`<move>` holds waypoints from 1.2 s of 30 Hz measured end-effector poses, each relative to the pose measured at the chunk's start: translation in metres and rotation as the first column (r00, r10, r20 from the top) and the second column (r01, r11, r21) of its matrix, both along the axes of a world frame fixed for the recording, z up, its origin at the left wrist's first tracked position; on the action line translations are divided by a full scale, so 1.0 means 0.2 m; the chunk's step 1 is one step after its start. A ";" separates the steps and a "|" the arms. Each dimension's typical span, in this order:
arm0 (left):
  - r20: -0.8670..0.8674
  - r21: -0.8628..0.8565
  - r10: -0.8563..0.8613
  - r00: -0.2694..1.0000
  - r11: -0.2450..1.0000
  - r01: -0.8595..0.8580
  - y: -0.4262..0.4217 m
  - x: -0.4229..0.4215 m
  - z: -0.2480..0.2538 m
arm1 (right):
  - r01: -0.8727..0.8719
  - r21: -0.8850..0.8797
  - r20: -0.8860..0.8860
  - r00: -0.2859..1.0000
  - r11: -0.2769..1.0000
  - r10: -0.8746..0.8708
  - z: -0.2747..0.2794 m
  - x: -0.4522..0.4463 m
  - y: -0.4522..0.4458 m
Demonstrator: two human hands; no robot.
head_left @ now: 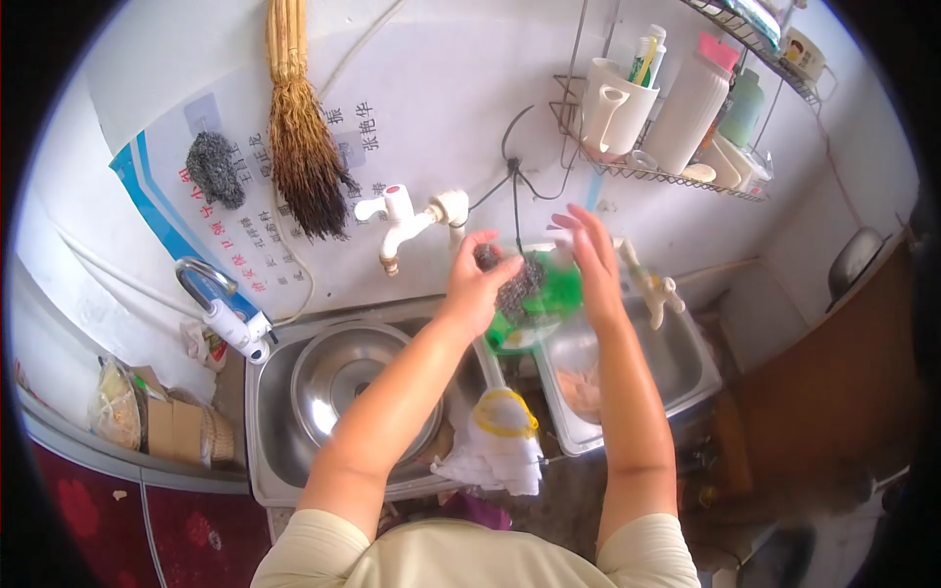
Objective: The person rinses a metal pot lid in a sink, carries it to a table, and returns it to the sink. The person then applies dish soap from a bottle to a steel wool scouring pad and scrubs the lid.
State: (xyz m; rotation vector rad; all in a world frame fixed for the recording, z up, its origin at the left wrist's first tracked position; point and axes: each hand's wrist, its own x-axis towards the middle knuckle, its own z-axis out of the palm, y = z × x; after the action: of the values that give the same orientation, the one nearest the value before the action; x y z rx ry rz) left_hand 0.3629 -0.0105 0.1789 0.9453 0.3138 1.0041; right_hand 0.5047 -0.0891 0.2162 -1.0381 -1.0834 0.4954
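Observation:
My left hand is closed on a grey steel wool scrubber, with the thumb across it and part of the scrubber showing between the fingers. My right hand is raised to the right of it, fingers apart and slightly blurred, with nothing visible in it. Behind and between the hands is a green and clear plastic item, partly hidden, so its kind cannot be made out. A dark cord on the wall runs down toward it.
A white tap stands left of my hands, and another tap to the right. Below are a left sink holding a metal basin and a right sink. White cloths drape between them. A wire shelf hangs upper right.

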 end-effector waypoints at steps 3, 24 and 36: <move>-0.095 0.002 0.200 0.975 0.980 -0.201 0.01 0.12 0.01 | 0.066 -0.241 0.018 0.998 0.968 -0.063 0.09 0.01 0.05; -0.256 0.064 0.458 0.851 0.887 -0.458 0.06 0.23 -0.05 | 0.247 -0.366 0.216 0.960 0.897 -0.176 0.08 0.02 0.13; -0.165 -0.059 0.368 0.915 0.923 -0.381 0.06 0.23 -0.08 | 0.289 -0.208 0.268 0.936 0.934 -0.230 0.03 0.03 0.13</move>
State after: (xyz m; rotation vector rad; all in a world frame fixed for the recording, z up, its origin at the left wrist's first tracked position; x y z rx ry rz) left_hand 0.4079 0.0025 0.1628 0.8981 0.6835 1.2590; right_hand 0.5103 -0.0626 0.2213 -1.4687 -1.0912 0.2952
